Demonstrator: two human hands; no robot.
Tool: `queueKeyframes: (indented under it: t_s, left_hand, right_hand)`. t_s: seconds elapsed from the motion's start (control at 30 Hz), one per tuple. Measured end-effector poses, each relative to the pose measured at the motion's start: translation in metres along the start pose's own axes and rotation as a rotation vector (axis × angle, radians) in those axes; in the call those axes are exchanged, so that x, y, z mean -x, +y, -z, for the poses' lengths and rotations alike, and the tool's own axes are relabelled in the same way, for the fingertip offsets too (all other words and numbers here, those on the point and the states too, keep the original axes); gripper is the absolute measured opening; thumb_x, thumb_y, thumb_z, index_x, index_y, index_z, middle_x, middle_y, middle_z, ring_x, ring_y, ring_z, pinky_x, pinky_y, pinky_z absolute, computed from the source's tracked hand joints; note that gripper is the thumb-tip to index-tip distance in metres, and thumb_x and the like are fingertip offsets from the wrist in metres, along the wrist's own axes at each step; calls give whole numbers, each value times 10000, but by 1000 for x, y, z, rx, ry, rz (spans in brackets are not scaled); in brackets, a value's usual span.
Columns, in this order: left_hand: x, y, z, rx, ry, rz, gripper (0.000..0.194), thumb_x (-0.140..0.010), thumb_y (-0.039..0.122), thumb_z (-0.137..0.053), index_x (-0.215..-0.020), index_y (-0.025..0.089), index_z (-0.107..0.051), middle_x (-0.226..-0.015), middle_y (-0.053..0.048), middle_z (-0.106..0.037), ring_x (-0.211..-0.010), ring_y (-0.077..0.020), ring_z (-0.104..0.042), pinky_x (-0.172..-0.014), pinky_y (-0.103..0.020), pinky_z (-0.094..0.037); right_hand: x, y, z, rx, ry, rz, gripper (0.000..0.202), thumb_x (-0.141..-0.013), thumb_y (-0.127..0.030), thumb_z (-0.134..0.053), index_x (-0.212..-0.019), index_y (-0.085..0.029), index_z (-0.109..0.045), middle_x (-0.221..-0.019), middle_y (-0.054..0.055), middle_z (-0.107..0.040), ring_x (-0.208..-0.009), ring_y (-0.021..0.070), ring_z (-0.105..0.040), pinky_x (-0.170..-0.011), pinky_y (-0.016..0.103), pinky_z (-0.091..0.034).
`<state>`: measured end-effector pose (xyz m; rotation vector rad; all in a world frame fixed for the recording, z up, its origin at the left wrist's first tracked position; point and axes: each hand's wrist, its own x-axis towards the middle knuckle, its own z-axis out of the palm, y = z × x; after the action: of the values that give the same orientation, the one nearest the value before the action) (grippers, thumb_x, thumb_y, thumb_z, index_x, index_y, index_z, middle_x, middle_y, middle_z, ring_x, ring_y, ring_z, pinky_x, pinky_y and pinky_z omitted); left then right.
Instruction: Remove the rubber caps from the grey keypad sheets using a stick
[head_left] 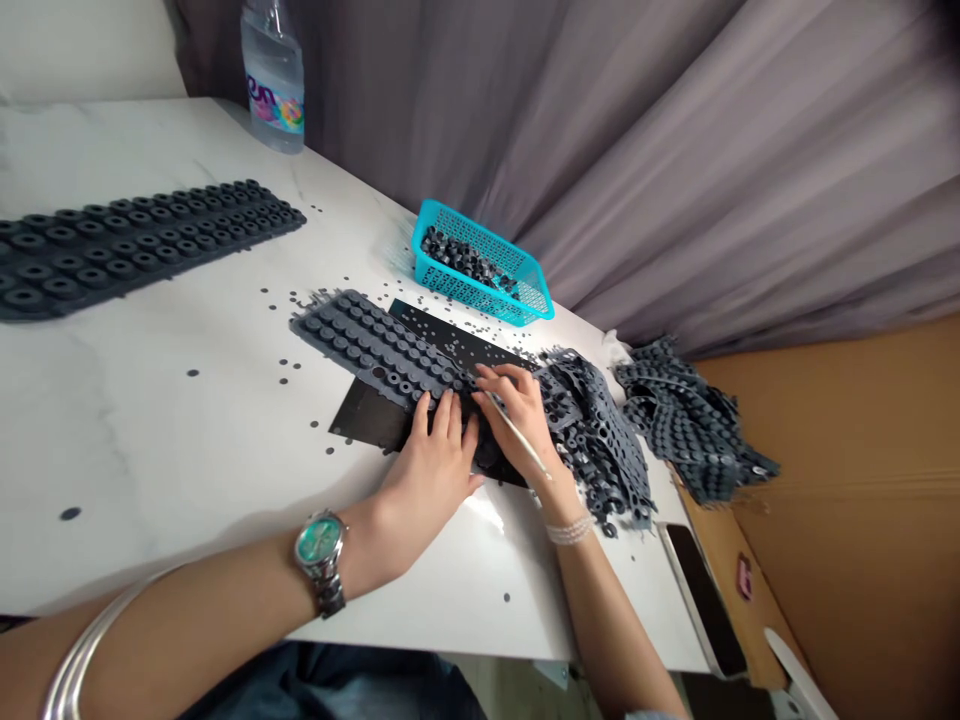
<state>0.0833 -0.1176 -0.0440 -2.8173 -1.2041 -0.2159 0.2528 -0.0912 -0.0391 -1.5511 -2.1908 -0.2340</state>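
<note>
A dark grey rubber sheet [375, 345] with rows of round raised parts lies slantwise over a black mat [367, 412]. My left hand [435, 455] rests on the sheet's near edge, fingers spread and pressing down. In my right hand [521, 415] is a thin whitish stick [517, 435], held like a pen, its tip hidden at the sheet's right end. Just right of that hand sit a crumpled perforated sheet [600, 410] and a heap of small black rings [600, 480]. Small dark discs are scattered around the mat.
Behind the mat stands a turquoise basket [480, 265] of small black pieces. A larger studded sheet [112, 245] lies left, a water bottle [274, 90] behind it. At right are bunched sheets [686, 420] and a phone [703, 600] by the table edge.
</note>
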Motion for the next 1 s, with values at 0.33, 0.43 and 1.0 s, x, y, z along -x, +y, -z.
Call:
queueKeyframes:
  t_s: [0.33, 0.43, 1.0]
  left_hand:
    - [0, 2, -9, 38, 44, 0, 586, -897, 451, -492, -1338, 66, -534, -1370, -209, -554, -1365, -376, -376, -1131, -558, -230]
    - [-1, 1, -10, 31, 43, -7, 620, -892, 470, -496, -1345, 48, -519, -1366, -223, -553, -1361, -388, -374, -1128, -566, -229]
    - [0, 1, -10, 49, 33, -9, 614, -895, 454, -497, -1356, 48, -508, -1374, -237, -539, -1371, -396, -361, -1129, -577, -213]
  right_hand:
    - [5, -15, 8, 1, -115, 124, 209, -974, -295, -475, -1102, -223, -623, -1189, 86, -671, -1156, 227, -551, -885, 387, -456]
    - [3, -15, 5, 35, -124, 168, 196, -978, -281, -467, -1092, -217, -613, -1200, 80, -674, -1155, 228, -551, -851, 377, -448]
    - [4, -14, 10, 43, -140, 207, 214, -973, -266, -473, -1132, -215, -608, -1195, 94, -674, -1180, 232, -535, -861, 376, -449]
